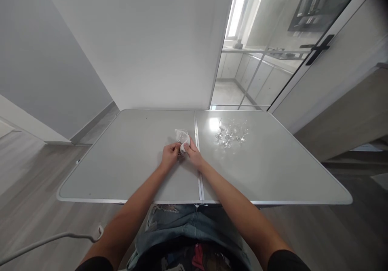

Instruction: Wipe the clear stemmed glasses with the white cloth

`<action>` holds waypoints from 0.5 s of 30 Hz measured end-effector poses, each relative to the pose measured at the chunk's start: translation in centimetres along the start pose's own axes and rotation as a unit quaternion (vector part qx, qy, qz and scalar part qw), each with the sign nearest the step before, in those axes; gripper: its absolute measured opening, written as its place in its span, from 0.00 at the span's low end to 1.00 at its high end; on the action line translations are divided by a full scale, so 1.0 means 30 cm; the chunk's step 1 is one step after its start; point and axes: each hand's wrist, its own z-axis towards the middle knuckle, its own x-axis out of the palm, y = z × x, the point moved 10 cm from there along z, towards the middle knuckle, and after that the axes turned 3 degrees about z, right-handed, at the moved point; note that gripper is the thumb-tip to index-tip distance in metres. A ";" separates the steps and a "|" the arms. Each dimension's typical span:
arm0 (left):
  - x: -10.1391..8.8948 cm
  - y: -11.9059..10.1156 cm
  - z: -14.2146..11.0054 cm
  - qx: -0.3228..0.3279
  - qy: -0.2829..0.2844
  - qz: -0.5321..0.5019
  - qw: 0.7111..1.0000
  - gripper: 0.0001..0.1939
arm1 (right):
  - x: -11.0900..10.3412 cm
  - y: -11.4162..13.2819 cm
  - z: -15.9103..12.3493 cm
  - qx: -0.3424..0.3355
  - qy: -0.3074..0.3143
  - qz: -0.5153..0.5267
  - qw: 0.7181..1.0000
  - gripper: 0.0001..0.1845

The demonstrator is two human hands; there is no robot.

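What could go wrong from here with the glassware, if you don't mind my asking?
The clear stemmed glass might slip, since the right hand grips it through a white cloth while the left hand holds it low down; a drop onto the table could chip or break it.
The other stemmed glasses stand close together just to the right, so a careless rightward sweep could knock one into its neighbours.

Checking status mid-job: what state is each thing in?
Held glass: clear, partly covered
White cloth or paper: bunched against the glass
Left grip: closed at the glass's lower end
Right grip: closed around cloth and glass
Stemmed glasses: upright, clustered, uncovered
Table: unfolded flat
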 end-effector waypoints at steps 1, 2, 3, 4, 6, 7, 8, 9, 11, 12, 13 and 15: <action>-0.002 -0.009 -0.001 0.018 -0.001 0.034 0.999 0.25 | 0.002 0.003 -0.002 -0.012 0.010 -0.031 0.999 0.30; -0.001 -0.018 -0.002 0.038 0.002 0.069 0.997 0.23 | 0.005 0.005 -0.005 -0.023 0.020 -0.059 0.998 0.32; 0.001 -0.027 -0.004 0.059 0.006 0.100 0.993 0.21 | 0.007 0.005 -0.007 -0.030 0.029 -0.083 0.996 0.33; 0.007 -0.035 -0.006 0.078 0.015 0.128 0.989 0.18 | 0.009 0.002 -0.009 -0.033 0.037 -0.106 0.993 0.34; 0.014 -0.045 -0.012 0.106 0.025 0.172 0.979 0.13 | 0.010 -0.006 -0.012 -0.032 0.048 -0.148 0.987 0.34; 0.014 -0.046 -0.015 0.113 0.023 0.194 0.974 0.12 | 0.008 -0.010 -0.012 -0.029 0.049 -0.164 0.985 0.32; 0.012 -0.048 -0.018 0.118 0.020 0.216 0.969 0.11 | 0.004 -0.014 -0.012 -0.026 0.049 -0.176 0.983 0.30; 0.012 -0.050 -0.021 0.123 0.017 0.238 0.963 0.11 | -0.001 -0.018 -0.011 -0.023 0.047 -0.182 0.982 0.28; 0.013 -0.058 -0.027 0.134 0.018 0.265 0.955 0.10 | -0.014 -0.020 -0.006 -0.020 0.037 -0.180 0.983 0.23; 0.017 -0.063 -0.030 0.140 0.024 0.268 0.953 0.09 | -0.020 -0.021 -0.003 -0.019 0.033 -0.174 0.984 0.21; 0.021 -0.067 -0.033 0.145 0.033 0.266 0.952 0.09 | -0.027 -0.021 0.000 -0.017 0.028 -0.166 0.986 0.20; 0.026 -0.077 -0.040 0.152 0.049 0.248 0.956 0.10 | -0.038 -0.022 0.005 -0.011 0.018 -0.150 0.988 0.18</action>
